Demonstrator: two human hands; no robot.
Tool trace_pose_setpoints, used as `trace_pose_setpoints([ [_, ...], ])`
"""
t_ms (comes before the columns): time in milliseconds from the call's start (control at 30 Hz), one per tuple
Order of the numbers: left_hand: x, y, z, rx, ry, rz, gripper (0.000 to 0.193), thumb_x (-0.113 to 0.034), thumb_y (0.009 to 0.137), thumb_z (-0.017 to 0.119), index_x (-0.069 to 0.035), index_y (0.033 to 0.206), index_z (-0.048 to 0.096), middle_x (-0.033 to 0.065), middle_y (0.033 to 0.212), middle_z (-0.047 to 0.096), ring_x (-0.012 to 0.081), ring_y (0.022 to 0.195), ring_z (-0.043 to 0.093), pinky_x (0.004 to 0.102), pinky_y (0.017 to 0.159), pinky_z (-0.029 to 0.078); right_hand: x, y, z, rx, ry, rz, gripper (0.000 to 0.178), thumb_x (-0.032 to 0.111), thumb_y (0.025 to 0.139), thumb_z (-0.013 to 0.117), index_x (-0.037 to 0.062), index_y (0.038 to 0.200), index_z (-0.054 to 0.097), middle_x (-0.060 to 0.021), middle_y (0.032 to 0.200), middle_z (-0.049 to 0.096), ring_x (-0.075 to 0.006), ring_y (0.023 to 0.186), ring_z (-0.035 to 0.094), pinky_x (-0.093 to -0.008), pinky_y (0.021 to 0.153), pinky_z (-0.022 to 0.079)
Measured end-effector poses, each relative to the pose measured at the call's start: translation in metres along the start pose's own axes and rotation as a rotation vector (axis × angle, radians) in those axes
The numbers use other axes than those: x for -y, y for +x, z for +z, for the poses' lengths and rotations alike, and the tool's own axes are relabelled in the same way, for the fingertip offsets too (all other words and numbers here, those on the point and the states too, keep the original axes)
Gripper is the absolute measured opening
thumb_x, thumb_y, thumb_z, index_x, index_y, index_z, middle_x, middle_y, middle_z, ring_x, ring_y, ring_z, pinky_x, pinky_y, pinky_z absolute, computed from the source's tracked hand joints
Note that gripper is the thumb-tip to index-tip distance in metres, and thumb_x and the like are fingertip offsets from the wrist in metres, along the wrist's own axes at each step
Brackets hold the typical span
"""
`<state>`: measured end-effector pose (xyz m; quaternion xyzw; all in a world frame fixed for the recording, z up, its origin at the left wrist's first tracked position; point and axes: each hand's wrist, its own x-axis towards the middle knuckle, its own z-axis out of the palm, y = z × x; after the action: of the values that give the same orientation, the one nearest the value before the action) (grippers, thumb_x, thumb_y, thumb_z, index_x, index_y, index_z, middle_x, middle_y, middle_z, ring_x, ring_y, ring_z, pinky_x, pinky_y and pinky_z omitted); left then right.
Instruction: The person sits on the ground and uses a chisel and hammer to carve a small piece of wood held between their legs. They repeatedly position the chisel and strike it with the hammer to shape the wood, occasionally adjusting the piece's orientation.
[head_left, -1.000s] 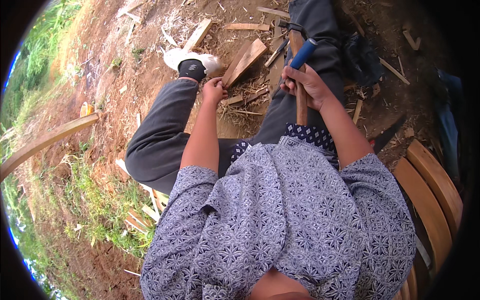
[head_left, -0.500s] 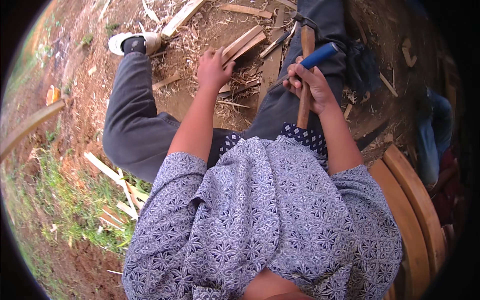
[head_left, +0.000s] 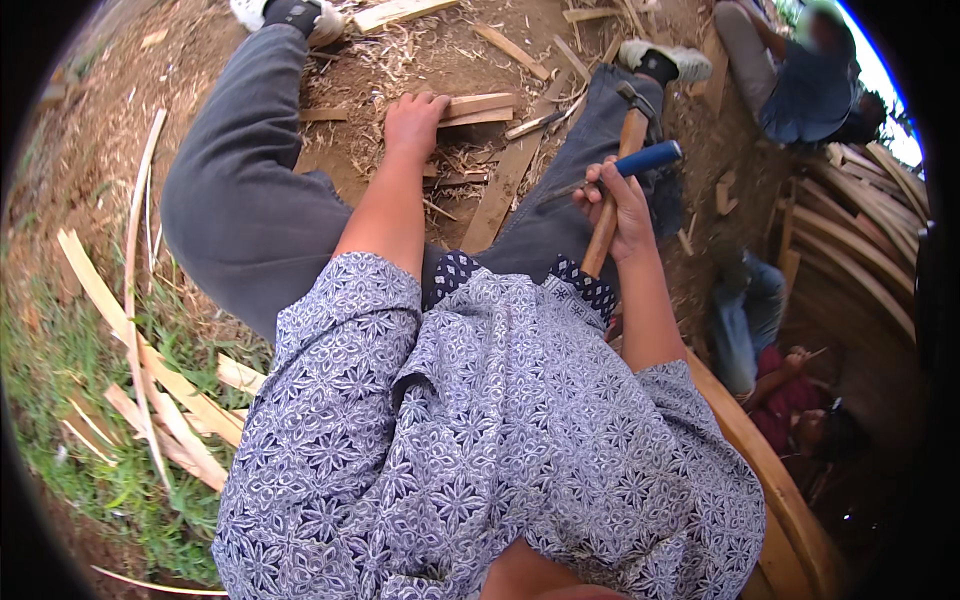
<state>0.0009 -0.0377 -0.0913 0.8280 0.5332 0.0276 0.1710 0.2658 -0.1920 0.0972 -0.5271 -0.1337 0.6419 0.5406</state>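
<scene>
Outdoor scene in diffuse daylight, with soft shadows. To the left of the patterned shirt, grass and pale wood strips are brightly lit. Beyond the shirt's hem, the blue tool handle and hammer keep legible outlines. Far to the shirt's upper right, the sky is overexposed to white with a blue fringe; the co-worker beside it has a blurred head. Right of the shirt, deep shade obscures a second co-worker. Fisheye distortion increases outward, ending in black vignetting.
</scene>
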Motion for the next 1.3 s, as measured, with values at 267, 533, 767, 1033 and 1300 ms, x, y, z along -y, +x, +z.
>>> trace_pose_setpoints([
  [267,0.015,0.017,0.013,0.135,-0.043,-0.194,0.043,-0.011,0.092,0.066,-0.026,0.132,0.067,0.0031,0.127,0.069,0.0282,0.121,0.064,0.0444,0.103,0.05,0.087,-0.058,0.042,-0.04,-0.304,-0.324,0.031,0.031,0.105,0.063,0.0058,0.12,0.052,-0.0118,0.098,0.07,-0.0117,0.068,0.06,-0.0283,0.066,0.055],
  [533,0.012,0.025,0.013,0.231,-0.045,-0.323,0.025,-0.018,0.102,0.056,-0.021,0.122,0.072,0.0066,0.126,0.071,0.0291,0.123,0.065,0.0459,0.098,0.053,0.186,-0.092,0.07,0.119,-0.494,-0.588,0.038,0.038,0.104,0.065,0.008,0.122,0.05,-0.0118,0.105,0.069,-0.0116,0.074,0.062,-0.0242,0.062,0.05],
  [767,0.02,0.003,0.01,0.167,-0.072,-0.25,0.023,-0.015,0.099,0.06,-0.022,0.116,0.072,0.0051,0.12,0.071,0.0277,0.117,0.066,0.0424,0.094,0.056,0.222,-0.06,0.095,0.134,-0.649,-0.571,0.041,0.033,0.105,0.064,0.0028,0.13,0.053,-0.018,0.115,0.074,-0.0112,0.079,0.07,-0.0226,0.065,0.055],
  [1033,0.033,-0.017,-0.016,0.15,-0.207,-0.231,0.024,-0.018,0.097,0.061,-0.02,0.118,0.072,0.0057,0.122,0.07,0.03,0.114,0.066,0.0433,0.095,0.056,0.186,-0.02,0.108,0.165,-0.766,-0.457,0.04,0.028,0.108,0.059,-0.004,0.131,0.052,-0.0219,0.12,0.07,-0.0119,0.086,0.069,-0.0246,0.071,0.056],
  [1300,0.035,-0.039,-0.049,0.136,-0.238,-0.216,0.025,-0.022,0.095,0.067,-0.022,0.119,0.074,0.0058,0.117,0.073,0.03,0.107,0.069,0.0433,0.09,0.057,0.202,-0.053,0.142,0.12,-0.59,-0.444,0.037,0.023,0.11,0.052,-0.0071,0.131,0.05,-0.0213,0.115,0.069,-0.01,0.079,0.066,-0.0199,0.064,0.055],
])
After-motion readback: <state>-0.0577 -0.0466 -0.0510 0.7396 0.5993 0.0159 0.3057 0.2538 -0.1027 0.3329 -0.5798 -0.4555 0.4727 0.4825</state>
